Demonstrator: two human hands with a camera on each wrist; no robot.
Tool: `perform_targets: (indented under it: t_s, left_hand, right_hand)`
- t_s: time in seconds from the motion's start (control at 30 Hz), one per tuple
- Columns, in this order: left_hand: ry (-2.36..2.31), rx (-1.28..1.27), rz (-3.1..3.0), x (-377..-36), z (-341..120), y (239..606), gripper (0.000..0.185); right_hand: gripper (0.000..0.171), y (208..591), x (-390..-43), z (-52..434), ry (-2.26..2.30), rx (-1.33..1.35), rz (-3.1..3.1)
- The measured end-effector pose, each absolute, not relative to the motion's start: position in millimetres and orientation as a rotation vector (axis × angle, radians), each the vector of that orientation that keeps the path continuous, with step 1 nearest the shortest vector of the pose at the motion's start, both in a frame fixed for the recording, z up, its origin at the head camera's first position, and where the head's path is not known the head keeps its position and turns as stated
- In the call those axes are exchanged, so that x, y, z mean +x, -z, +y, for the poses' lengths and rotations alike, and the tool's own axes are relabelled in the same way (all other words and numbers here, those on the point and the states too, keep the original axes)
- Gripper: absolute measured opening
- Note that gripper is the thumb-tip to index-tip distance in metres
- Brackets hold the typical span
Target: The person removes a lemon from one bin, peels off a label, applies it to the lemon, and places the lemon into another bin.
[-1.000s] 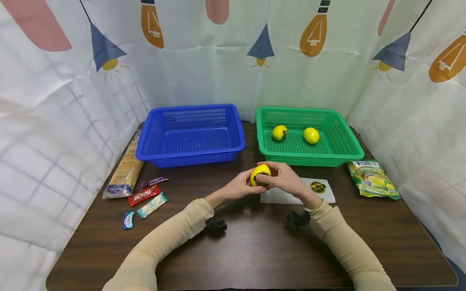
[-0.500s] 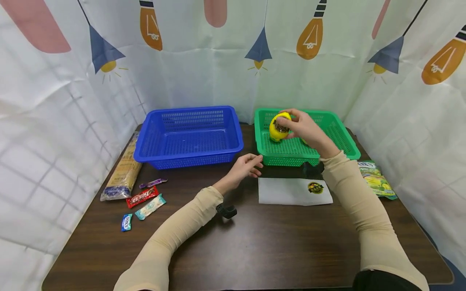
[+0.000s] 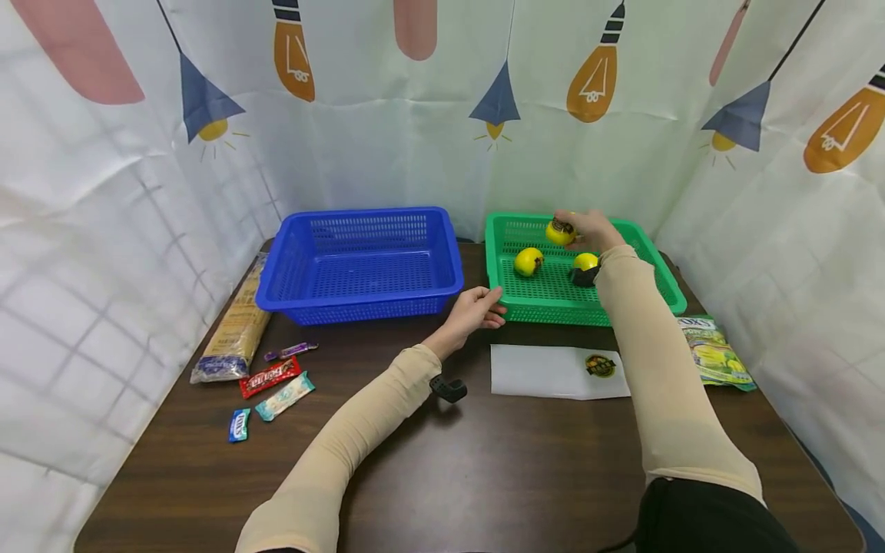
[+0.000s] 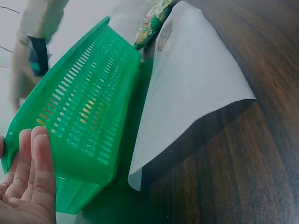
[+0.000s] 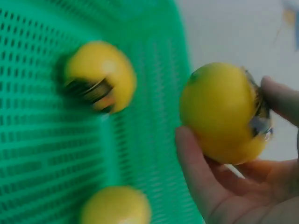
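In the head view my right hand (image 3: 593, 229) holds a round yellow fruit (image 3: 560, 233) with a dark label, above the back of the green basket (image 3: 546, 311). Thumb and fingers pinch this fruit (image 5: 219, 112) from its sides in the right wrist view. Two more yellow fruits lie inside, one at the left (image 3: 528, 262) and one at the right (image 3: 586, 261), partly covered by the right wrist strap. My left hand (image 3: 473, 313) grips the basket's front left corner, with extended fingers (image 4: 43, 161) outside the wall and the thumb mostly out of frame.
Left of the green basket stands a blue basket (image 3: 366, 301). A white sheet with a round logo (image 3: 546, 371) lies in front, a green Fox's bag (image 3: 715, 353) to the right. At the left are a long pasta-like pack (image 3: 235, 330) and several small wrapped sweets (image 3: 271, 376).
From mid-table, where both hands held the fruit, my right hand has carried it over the green basket and towards its back. My left hand let go and moved to the basket's corner.
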State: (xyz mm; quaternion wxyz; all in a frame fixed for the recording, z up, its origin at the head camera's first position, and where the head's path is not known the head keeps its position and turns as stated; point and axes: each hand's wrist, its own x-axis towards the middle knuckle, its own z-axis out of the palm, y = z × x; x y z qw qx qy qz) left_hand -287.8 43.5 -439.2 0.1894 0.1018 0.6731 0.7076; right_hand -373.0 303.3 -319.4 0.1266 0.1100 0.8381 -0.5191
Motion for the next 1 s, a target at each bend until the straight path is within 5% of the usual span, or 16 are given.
perform_targets:
  t_s: [0.23, 0.53, 0.8, 1.0]
  left_hand:
    - [-1.965, 0.347, 1.904, -281.2, 50.9, 439.3, 0.035]
    - [-1.955, 0.33, 1.872, -279.4, 59.2, 441.6, 0.034]
    - [-1.797, 0.421, 2.034, -288.8, 51.0, 438.8, 0.045]
    - [-1.644, 0.541, 2.253, -280.2, 32.4, 440.1, 0.057]
  right_hand:
    - [0.066, 363.7, -387.3, 318.3, 1.118, 0.474, 2.569]
    - [0.065, 374.8, -386.0, 317.7, 0.749, 0.384, 2.561]
    - [0.08, 322.6, -366.9, 306.3, 0.575, 0.202, 2.755]
    - [0.068, 293.8, -319.3, 267.6, 0.824, -0.22, 2.87]
